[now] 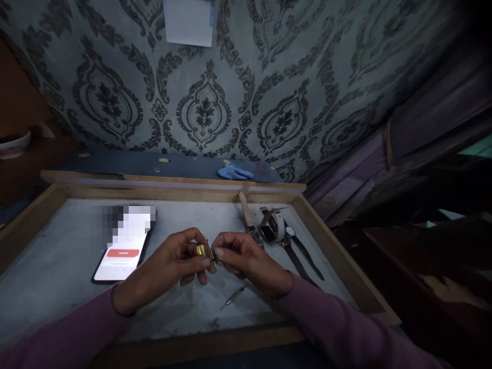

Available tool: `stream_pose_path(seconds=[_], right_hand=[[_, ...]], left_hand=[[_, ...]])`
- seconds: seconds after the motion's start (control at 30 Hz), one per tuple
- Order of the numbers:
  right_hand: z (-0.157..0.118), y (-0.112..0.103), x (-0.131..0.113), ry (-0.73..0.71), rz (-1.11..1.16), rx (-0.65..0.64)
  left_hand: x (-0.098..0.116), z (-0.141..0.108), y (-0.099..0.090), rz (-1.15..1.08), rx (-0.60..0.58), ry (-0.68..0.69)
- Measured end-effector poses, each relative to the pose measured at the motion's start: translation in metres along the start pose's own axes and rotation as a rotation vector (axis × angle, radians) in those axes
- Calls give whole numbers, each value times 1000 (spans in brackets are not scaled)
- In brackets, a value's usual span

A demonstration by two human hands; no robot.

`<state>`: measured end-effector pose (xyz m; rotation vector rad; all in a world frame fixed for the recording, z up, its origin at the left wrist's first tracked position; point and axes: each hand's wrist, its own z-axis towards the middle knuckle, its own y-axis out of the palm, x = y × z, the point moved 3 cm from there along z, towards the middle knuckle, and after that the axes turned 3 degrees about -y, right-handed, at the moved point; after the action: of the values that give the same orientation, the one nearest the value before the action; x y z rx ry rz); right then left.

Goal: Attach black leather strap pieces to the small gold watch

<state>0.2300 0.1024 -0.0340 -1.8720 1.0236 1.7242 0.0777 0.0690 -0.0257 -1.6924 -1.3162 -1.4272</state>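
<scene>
Left hand (175,260), curled, pinches the gold band (204,251) over the tray (340,256); right hand (246,259), fingertips closed, pinches its three-o'clock end. Bracing both hands likely steadies it; slim tool (233,296) at five o'clock.

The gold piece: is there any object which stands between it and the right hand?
Nothing visible does. The left hand holds the gold piece, and the right hand has its fingertips right at the piece's edge. The slim tool lies on the tray, not between them.
</scene>
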Motion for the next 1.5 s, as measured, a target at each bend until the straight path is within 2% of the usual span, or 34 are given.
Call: stream_pose_path(seconds=[0.17,0.4,0.57,0.83,1.03,1.5], right_hand=[[2,-1,0,-11,-9,32],[3,-2,-1,6,-23,69],[3,-4,0,7,-6,105],[4,-3,-1,-5,21,104],[2,-3,-3,-11,25,97],[4,-4,3,-4,15,182]], left_hand=[[3,-1,-1,138,87,35],[2,-3,-2,77,39,139],[2,-4,-4,-72,-6,104],[7,-6,-2,-135,-3,3],[2,-3,-6,-142,-4,33],[-7,1,-8,-93,-13,46]])
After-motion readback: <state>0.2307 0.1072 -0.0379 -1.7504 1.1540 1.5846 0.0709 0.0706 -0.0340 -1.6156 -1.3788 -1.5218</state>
